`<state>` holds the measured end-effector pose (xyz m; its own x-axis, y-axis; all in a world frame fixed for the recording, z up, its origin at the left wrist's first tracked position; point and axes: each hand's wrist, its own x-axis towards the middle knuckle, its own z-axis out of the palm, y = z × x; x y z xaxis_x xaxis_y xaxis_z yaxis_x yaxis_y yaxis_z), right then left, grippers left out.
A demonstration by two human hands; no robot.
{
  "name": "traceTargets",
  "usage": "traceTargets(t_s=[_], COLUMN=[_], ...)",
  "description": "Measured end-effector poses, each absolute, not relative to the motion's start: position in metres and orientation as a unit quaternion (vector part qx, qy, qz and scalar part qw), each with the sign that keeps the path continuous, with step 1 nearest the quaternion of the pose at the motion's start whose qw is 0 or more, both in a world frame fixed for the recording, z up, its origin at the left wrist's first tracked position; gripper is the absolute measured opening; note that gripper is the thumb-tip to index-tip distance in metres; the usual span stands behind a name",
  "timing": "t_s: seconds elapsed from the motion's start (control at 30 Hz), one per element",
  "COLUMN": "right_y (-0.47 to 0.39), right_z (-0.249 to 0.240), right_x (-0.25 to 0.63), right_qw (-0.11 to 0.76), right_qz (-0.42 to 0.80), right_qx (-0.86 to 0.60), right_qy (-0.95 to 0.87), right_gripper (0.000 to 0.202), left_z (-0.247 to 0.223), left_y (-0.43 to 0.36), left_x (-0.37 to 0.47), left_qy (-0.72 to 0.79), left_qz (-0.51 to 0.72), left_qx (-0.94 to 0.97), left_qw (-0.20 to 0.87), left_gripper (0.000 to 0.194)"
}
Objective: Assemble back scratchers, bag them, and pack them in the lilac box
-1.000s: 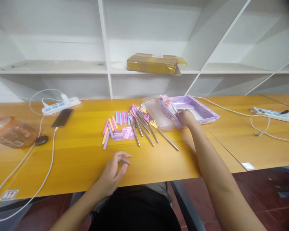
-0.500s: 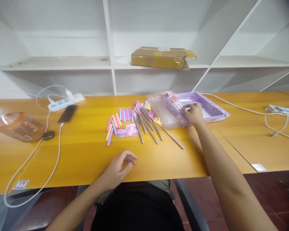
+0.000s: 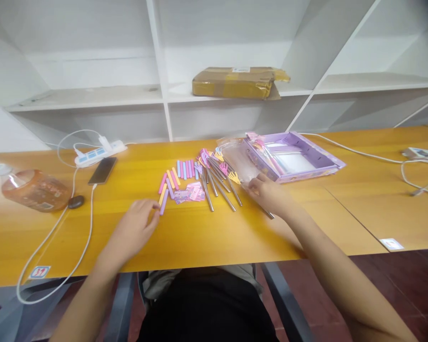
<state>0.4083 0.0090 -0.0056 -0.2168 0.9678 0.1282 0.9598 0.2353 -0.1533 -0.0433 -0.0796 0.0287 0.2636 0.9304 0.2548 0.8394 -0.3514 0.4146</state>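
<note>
My right hand [image 3: 269, 192] has its fingers closed on the rod of a yellow-headed back scratcher [image 3: 234, 177], whose metal end shows below the palm. More back scratchers [image 3: 214, 178] with small hand-shaped heads in purple, pink, yellow and blue lie piled to its left. My left hand [image 3: 137, 225] is at the lower end of a purple tube [image 3: 164, 201], fingers curved and apart; whether they touch it is hard to tell. Other pink, yellow and blue tubes [image 3: 186, 169] lie beyond. Printed cards [image 3: 190, 192] are heaped between tubes and scratchers.
Right of the pile, a purple open box [image 3: 310, 152] holds clear-wrapped pieces, with plastic film [image 3: 235, 159] beside it. A bottle [image 3: 39, 190], phone [image 3: 102, 170] and power strip [image 3: 102, 153] with looping cables are on the left. A taped carton [image 3: 235, 83] rests on the shelf behind.
My right hand has left the purple box and come down leftward onto the yellow-headed back scratcher. My left hand has moved left and forward from the table's front edge to the tubes.
</note>
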Motion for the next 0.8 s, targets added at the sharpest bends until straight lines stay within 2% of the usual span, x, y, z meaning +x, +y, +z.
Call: traceTargets(t_s=[0.13, 0.3, 0.47, 0.7, 0.8], right_y=[0.0, 0.006, 0.019, 0.02, -0.001], right_z=[-0.009, -0.003, -0.002, 0.001, 0.012], right_x=[0.397, 0.376, 0.358, 0.359, 0.368], right_qw=[0.07, 0.02, -0.009, 0.027, 0.099], right_qz=[0.033, 0.066, 0.077, 0.114, 0.139], right_qx=[-0.608, -0.623, -0.644, -0.66, -0.65], right_qy=[-0.791, -0.779, -0.761, -0.742, -0.74], right_gripper=[0.024, 0.028, 0.032, 0.019, 0.019], left_z=[0.039, 0.039, 0.021, 0.014, 0.026], left_y=[-0.041, 0.019, 0.069, 0.079, 0.07], left_x=[-0.055, -0.051, -0.052, -0.048, -0.053], left_qy=[0.608, 0.679, 0.656, 0.654, 0.658], left_qz=[0.106, 0.024, -0.015, -0.042, -0.056], left_qx=[0.786, 0.72, 0.737, 0.739, 0.733], left_qw=[0.035, 0.139, 0.166, 0.156, 0.164], left_gripper=[0.029, 0.044, 0.053, 0.04, 0.038])
